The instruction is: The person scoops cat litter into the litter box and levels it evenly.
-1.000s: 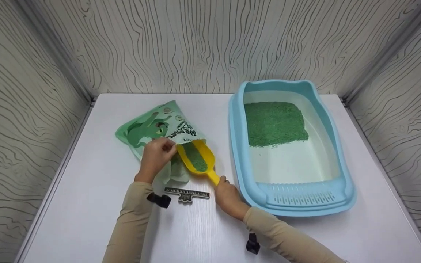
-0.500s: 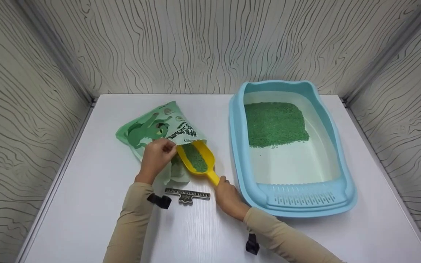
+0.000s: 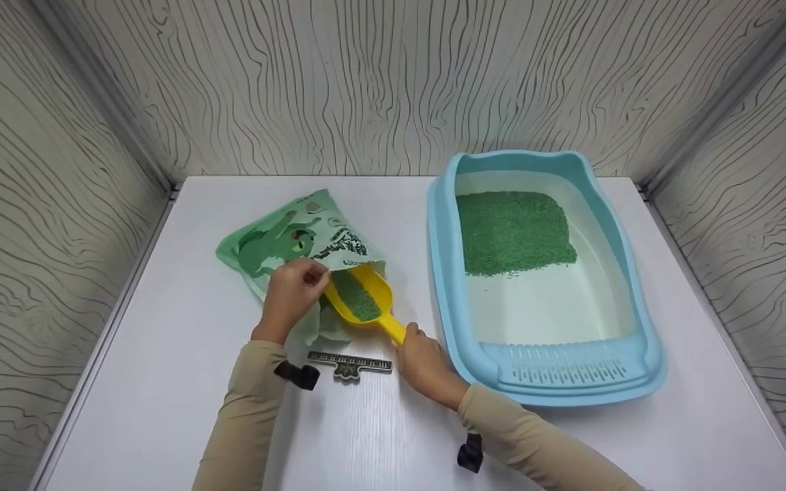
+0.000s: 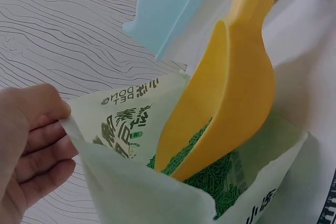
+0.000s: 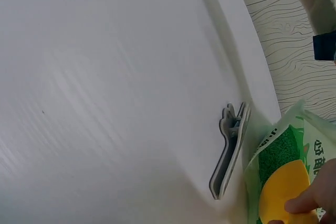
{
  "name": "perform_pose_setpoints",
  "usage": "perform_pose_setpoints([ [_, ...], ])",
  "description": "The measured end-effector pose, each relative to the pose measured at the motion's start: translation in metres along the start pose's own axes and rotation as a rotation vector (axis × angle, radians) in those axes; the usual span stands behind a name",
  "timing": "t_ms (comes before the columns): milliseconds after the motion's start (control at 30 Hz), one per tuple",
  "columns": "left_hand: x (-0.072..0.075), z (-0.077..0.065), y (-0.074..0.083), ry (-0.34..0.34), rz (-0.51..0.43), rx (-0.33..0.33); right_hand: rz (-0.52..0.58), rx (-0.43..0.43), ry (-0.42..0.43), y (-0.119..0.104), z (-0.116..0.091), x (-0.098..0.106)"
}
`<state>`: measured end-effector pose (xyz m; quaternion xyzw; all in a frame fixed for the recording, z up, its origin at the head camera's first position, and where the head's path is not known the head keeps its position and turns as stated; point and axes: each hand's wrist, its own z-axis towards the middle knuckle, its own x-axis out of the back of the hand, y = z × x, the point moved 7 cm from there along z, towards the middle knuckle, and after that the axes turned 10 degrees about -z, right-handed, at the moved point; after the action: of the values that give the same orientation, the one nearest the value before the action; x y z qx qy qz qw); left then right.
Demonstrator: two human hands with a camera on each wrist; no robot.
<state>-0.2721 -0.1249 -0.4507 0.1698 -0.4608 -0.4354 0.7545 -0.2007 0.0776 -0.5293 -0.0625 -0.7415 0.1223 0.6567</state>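
My left hand point(image 3: 293, 292) pinches the edge of a green bag's mouth between thumb and finger, as the left wrist view shows up close. The bag point(image 3: 277, 239) lies on the table with a cat printed on it, and green pellets point(image 4: 218, 182) fill its opening. My right hand point(image 3: 427, 361) grips the handle of a yellow scoop point(image 4: 244, 87). The scoop's front end sits inside the bag's mouth with green pellets in its bowl; its tip is hidden in the head view. A metal clip point(image 3: 348, 364) lies just below the bag, between both hands.
A light blue litter box point(image 3: 437, 273) stands on the right of the white table point(image 3: 161, 382). Green pellets point(image 3: 516, 232) cover its far part in a layer. Patterned walls point(image 3: 379, 82) enclose the table at the back and sides.
My right hand has shifted slightly left with the scoop, whose bowl now lies a little further left in the bag's mouth. The left hand, bag, clip and litter box look unmoved.
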Motion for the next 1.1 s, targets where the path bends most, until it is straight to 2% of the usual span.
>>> perform_pose_setpoints([
  [133, -0.001, -0.001, -0.001, -0.008, 0.005, 0.006, -0.025, 0.092, 0.089, -0.006, -0.002, 0.013],
  [200, -0.002, -0.001, -0.002, -0.014, 0.003, 0.015, -0.032, 0.111, 0.105, -0.006, -0.002, 0.017],
  [467, 0.0, 0.0, -0.002, -0.009, 0.002, 0.005, -0.035, 0.089, 0.065, -0.005, -0.004, 0.029],
  [700, 0.0, 0.0, -0.002, -0.013, -0.012, 0.013, -0.057, 0.128, 0.055, -0.006, -0.006, 0.042],
  [900, 0.001, 0.001, -0.001, 0.0, -0.02, -0.01, -0.061, 0.164, 0.053, -0.004, -0.003, 0.052],
  [1100, 0.001, 0.0, 0.001, -0.003, 0.002, -0.001, -0.056, 0.205, 0.048, -0.001, 0.002, 0.064],
])
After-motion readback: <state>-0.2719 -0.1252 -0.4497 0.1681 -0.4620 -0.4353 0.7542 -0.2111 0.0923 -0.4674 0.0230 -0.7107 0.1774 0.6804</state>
